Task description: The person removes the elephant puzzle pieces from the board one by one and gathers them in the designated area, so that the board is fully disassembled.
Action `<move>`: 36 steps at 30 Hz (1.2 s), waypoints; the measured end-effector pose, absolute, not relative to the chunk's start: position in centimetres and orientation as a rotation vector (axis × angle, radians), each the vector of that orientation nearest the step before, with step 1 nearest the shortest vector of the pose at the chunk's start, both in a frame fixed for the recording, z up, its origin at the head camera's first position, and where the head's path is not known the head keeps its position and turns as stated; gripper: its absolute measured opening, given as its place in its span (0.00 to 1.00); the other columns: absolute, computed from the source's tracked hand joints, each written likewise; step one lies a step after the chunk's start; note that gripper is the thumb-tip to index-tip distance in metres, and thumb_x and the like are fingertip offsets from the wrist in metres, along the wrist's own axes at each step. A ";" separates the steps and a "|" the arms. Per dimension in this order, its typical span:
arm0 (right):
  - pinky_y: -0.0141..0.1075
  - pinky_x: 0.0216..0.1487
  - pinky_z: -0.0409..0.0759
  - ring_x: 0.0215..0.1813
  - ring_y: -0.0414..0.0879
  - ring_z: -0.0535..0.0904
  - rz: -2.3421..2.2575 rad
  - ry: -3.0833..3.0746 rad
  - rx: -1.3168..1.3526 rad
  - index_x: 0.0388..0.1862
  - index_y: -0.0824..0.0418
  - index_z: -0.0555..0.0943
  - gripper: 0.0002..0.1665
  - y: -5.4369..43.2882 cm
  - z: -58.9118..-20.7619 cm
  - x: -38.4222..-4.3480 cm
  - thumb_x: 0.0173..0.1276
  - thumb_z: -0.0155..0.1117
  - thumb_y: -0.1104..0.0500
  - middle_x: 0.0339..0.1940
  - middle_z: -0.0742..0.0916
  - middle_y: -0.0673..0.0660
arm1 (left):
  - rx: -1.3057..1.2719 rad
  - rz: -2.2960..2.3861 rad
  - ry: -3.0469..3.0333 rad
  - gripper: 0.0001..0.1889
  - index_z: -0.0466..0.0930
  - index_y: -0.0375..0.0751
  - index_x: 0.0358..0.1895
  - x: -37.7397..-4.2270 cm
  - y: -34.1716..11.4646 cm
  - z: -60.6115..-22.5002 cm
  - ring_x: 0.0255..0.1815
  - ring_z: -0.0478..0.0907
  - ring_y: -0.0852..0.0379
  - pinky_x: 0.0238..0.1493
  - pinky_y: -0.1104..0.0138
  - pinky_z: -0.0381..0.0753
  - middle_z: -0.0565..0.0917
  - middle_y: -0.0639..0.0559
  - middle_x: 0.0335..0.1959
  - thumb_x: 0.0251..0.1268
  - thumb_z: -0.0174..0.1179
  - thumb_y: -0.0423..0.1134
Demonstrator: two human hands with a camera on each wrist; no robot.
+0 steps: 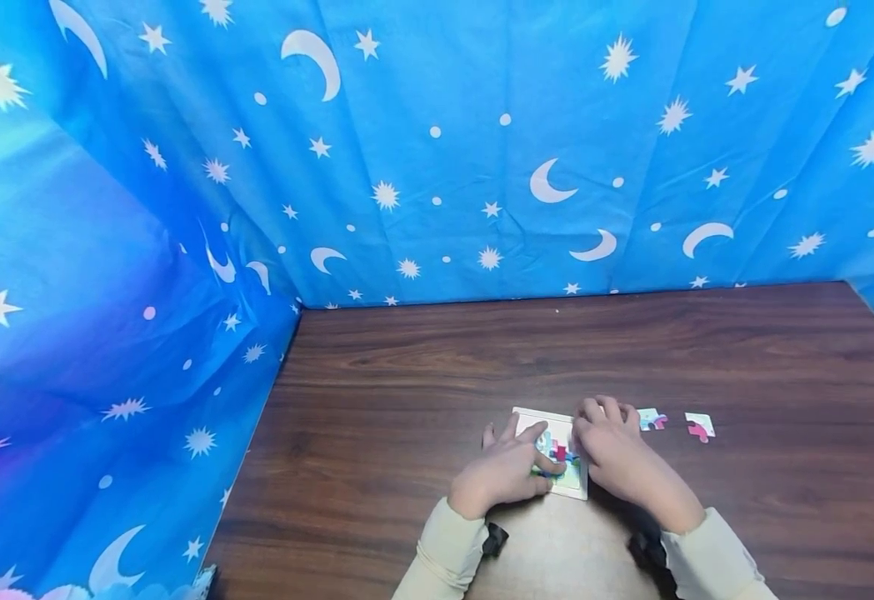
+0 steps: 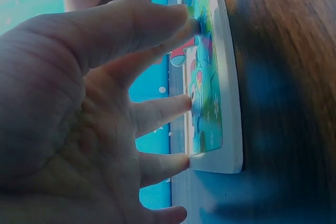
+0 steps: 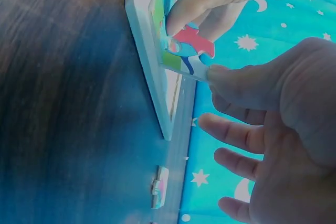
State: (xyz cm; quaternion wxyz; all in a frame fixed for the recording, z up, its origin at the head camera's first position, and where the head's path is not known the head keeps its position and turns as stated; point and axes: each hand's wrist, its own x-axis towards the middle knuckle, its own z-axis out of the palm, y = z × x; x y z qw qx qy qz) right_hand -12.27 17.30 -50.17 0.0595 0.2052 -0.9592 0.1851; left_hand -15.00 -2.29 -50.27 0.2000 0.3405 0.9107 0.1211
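From the head, the frame (image 1: 570,493) lies flat on the table (image 1: 377,400), at about 5 o'clock from the middle of the view, the picture (image 1: 571,476) partly filled in. The left hand (image 1: 507,468) comes over it from 8 o'clock, fingers spread apart; the right hand (image 1: 616,454) sits at its 3 o'clock edge, fingers bent. A near piece (image 1: 648,419) lies just beside the right hand's fingers, toward 2 o'clock, and a far piece (image 1: 700,423) lies at 3 o'clock, apart from it. Both sleeves (image 1: 447,537) are pale. A blue cloth (image 1: 437,167) with moons and stars hangs behind the table, toward 12 o'clock.

From the left wrist, the frame stands at 2 o'clock. The left hand's lower fingers fan out with tips at the frame; thumb and forefinger come close together over the picture. The right hand shows at 11 o'clock.

From the right wrist, the frame is at 12 o'clock. The right thumb clamps a held piece (image 3: 185,51) by its pale corner, probably against the forefinger, whose tip is hidden. That piece is tilted over the frame, and a left finger touches it from 1 o'clock.
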 end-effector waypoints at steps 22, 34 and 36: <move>0.70 0.52 0.61 0.48 0.60 0.66 0.589 -3.062 0.671 0.21 0.52 0.75 0.15 17.1 -48.6 -13.9 0.55 0.62 0.72 0.39 0.74 0.55 | 0.912 0.319 2.587 0.14 0.88 0.66 0.54 -14.5 -1.7 -50.6 0.79 0.47 0.32 0.68 0.31 0.53 0.60 0.55 0.79 0.66 0.66 0.50; 0.67 0.47 0.62 0.53 0.65 0.67 0.657 -3.001 0.558 0.22 0.50 0.76 0.16 19.8 -46.4 -11.8 0.63 0.64 0.68 0.45 0.78 0.58 | 0.959 0.398 2.557 0.18 0.86 0.64 0.58 -15.1 -2.4 -50.6 0.80 0.49 0.37 0.67 0.29 0.51 0.61 0.53 0.79 0.65 0.66 0.45; 0.67 0.47 0.62 0.54 0.66 0.67 0.665 -2.978 0.544 0.22 0.49 0.75 0.16 20.9 -46.3 -11.5 0.64 0.65 0.67 0.46 0.79 0.59 | 0.953 0.434 2.558 0.22 0.84 0.61 0.62 -15.4 -2.7 -50.4 0.80 0.49 0.37 0.68 0.29 0.48 0.58 0.51 0.80 0.64 0.68 0.44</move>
